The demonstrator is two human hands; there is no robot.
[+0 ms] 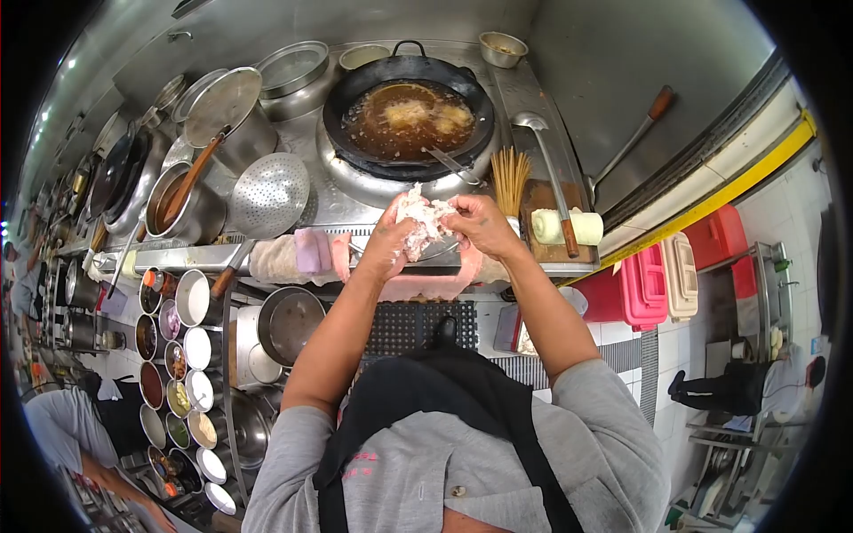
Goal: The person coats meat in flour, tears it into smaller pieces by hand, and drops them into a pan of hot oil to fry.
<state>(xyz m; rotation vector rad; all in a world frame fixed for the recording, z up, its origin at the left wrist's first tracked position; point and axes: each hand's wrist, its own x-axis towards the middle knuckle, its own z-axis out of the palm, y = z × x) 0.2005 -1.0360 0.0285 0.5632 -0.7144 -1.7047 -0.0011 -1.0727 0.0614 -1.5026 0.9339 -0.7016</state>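
Note:
Both hands are raised at the front edge of the stove, a little in front of the black wok. My left hand is closed around one side of a white, flaky, batter-coated piece. On the other side, my right hand pinches the same piece with its fingertips. Inside the wok, pale golden pieces fry in bubbling brown oil. A metal utensil leans on the wok's near rim. What the piece is made of cannot be told.
A perforated skimmer and a pot stand left. Bamboo sticks, a ladle and a rolled light-green cloth are right. Pink cloth hangs in front. Ingredient bowls fill the lower left, near another person.

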